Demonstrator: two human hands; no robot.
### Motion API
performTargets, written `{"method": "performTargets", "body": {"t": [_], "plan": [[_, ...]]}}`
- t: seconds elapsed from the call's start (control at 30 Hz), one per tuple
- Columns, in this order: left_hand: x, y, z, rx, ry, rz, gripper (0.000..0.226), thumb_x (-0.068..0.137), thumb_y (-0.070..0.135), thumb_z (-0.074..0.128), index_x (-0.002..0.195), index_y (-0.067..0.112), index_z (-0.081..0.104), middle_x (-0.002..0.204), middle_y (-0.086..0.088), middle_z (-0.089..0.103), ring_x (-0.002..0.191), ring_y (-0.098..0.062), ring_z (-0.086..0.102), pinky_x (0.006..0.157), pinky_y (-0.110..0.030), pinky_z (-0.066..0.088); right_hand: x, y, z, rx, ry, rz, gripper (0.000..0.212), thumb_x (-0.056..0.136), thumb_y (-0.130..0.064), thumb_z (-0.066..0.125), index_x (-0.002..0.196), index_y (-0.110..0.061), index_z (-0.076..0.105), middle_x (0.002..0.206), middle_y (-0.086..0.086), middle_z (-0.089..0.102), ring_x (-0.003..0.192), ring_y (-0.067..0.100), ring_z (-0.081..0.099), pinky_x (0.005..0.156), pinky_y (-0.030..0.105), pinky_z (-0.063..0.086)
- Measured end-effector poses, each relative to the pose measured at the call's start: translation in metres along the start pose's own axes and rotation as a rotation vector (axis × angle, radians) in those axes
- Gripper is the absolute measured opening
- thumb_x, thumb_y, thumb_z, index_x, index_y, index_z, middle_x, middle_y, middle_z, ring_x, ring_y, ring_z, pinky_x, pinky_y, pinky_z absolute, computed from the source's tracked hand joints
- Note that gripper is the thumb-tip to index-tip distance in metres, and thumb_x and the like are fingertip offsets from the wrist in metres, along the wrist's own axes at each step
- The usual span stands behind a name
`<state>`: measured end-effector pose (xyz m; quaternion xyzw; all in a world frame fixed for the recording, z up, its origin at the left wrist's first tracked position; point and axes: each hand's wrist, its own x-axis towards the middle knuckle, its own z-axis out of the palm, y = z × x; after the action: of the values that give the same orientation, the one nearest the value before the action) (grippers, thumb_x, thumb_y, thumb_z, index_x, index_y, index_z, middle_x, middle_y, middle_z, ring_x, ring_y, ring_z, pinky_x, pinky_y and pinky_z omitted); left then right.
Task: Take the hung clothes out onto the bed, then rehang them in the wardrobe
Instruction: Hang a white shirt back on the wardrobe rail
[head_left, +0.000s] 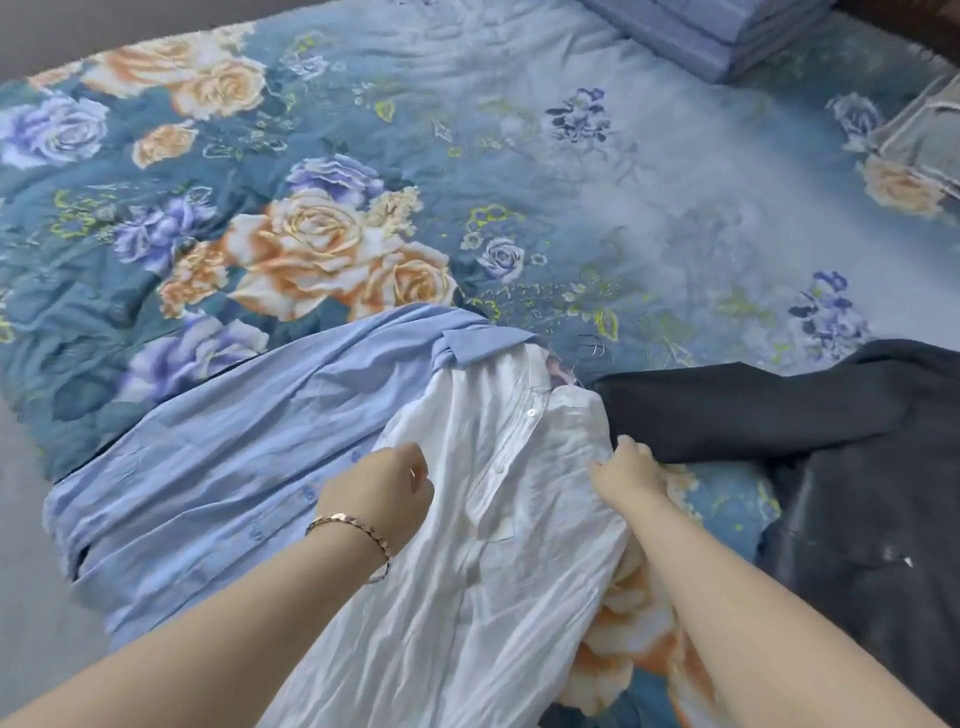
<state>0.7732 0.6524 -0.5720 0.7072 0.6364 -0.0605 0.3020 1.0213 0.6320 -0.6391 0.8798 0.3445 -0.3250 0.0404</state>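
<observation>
Bed (597, 171) fills the view, floral blue quilt, used as my laying-out surface. Wardrobe not in view.

Three garments lie along the near edge, collars pointing away from me, probably so the hanger ends stay together for rehanging. Blue shirt (218, 447) on my left, spread flat. Dark jacket (831, 467) on my right, one sleeve stretched toward the middle. White shirt (467, 545) between them, overlapping the blue shirt's edge, button placket facing up, hem trailing toward me off the bed edge.

Thin wire hanger hooks (589, 348) poke out just past the collars; can't count them.

Folded blue bedding (717, 36) at the far corner, grey folded item (930, 135) at far right, both well apart from the clothes.

My left hand (384, 488) is curled closed over the white shirt's left side, at the seam where it meets the blue shirt; seems to pinch fabric, fingers hidden. Bracelet (358, 530) on that wrist. My right hand (628, 467) is bunched closed on the white shirt's right shoulder edge, next to the jacket sleeve. I judge both hands hold the white shirt by its shoulders to lay or lift it square.

No brand, label or writing readable anywhere.
</observation>
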Motion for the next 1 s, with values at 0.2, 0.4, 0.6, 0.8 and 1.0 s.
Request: {"method": "performTargets", "body": {"t": [0.2,0.4,0.6,0.8,1.0], "plan": [[0.034,0.003,0.039,-0.011,-0.055,-0.019,0.009,0.090,0.025,0.043,0.087,0.032,0.047,0.100,0.011,0.060,0.089,-0.014,0.054,0.068,-0.025,0.038,0.062,0.006,0.030,0.145,0.075,0.023,0.033,0.092,-0.024,0.053,0.116,-0.002,0.053,0.120,0.016,0.053,0.104,0.033,0.055,0.078,0.034,0.043],[0.029,-0.002,0.039,-0.025,-0.110,-0.062,0.011,0.091,0.025,0.042,0.085,0.033,0.048,0.096,0.012,0.062,0.090,-0.013,0.058,0.070,-0.025,0.044,0.063,0.012,0.025,0.321,0.093,-0.043,0.001,0.089,-0.008,0.049,0.088,-0.007,0.048,0.079,0.004,0.050,0.080,0.024,0.045,0.067,0.027,0.032],[0.010,-0.014,0.012,-0.096,-0.084,-0.127,0.016,0.090,0.022,0.043,0.082,0.030,0.054,0.091,0.009,0.063,0.089,-0.017,0.060,0.075,-0.030,0.048,0.009,0.001,-0.008,0.704,0.161,-0.210,0.028,0.091,-0.020,0.052,0.064,-0.014,0.048,0.060,-0.002,0.042,0.057,0.013,0.036,0.053,0.028,0.029],[-0.038,-0.033,-0.037,-0.236,-0.013,-0.163,0.018,0.087,0.018,0.047,0.074,0.029,0.053,0.076,0.009,0.062,0.081,-0.019,0.062,0.075,-0.032,0.050,-0.092,-0.017,-0.034,0.561,0.018,-0.460,0.026,0.088,-0.009,0.054,0.080,-0.031,0.066,0.078,0.005,0.068,0.069,0.015,0.054,0.065,0.026,0.042],[-0.119,-0.086,-0.109,-0.346,0.104,-0.189,0.028,0.088,0.014,0.049,0.067,0.032,0.049,0.073,0.009,0.061,0.076,-0.020,0.063,0.073,-0.031,0.050,-0.219,-0.086,-0.061,0.243,-0.028,-0.613,0.008,0.095,-0.017,0.043,0.087,-0.019,0.044,0.080,0.005,0.060,0.078,0.023,0.052,0.067,0.032,0.035]]}}
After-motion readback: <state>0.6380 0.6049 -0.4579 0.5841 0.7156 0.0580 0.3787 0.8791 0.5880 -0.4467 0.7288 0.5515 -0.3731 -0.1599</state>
